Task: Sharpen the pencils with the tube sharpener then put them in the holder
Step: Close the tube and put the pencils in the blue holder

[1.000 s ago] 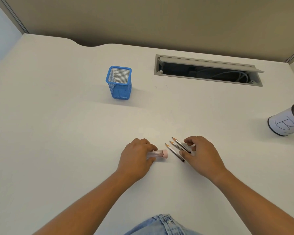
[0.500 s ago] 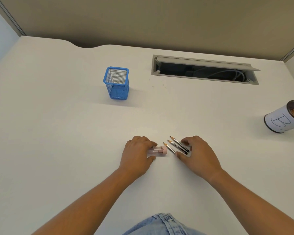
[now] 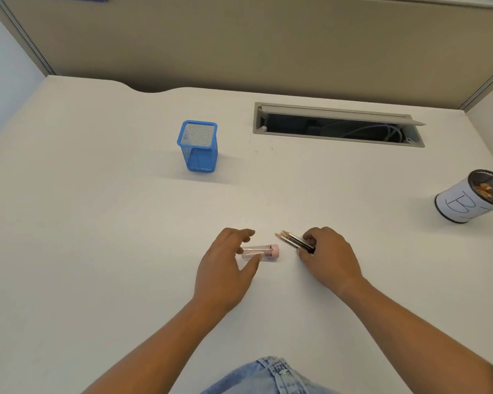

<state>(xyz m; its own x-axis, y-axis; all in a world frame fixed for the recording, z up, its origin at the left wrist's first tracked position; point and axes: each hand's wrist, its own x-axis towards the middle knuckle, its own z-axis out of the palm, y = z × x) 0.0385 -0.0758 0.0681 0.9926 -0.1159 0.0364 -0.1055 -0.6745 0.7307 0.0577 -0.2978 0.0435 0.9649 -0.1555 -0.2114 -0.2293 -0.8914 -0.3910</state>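
A clear tube sharpener (image 3: 261, 252) with a pink cap lies on its side on the white desk (image 3: 97, 223). My left hand (image 3: 225, 268) has its thumb and fingers apart around the tube's left end and seems to touch it. My right hand (image 3: 328, 257) grips a bundle of dark pencils (image 3: 295, 241), their sharpened tips pointing up-left, slightly off the desk. The blue mesh holder (image 3: 199, 145) stands upright and empty farther back, left of centre.
A grey cable slot (image 3: 336, 125) with its flap open sits at the back of the desk. A white-wrapped mesh cup (image 3: 467, 200) with shavings inside stands at the right edge. Partition walls close off the back and sides.
My right hand has gathered the pencils together and lifted them slightly. My left hand's fingers have opened up around the sharpener, which has more of its tube showing.
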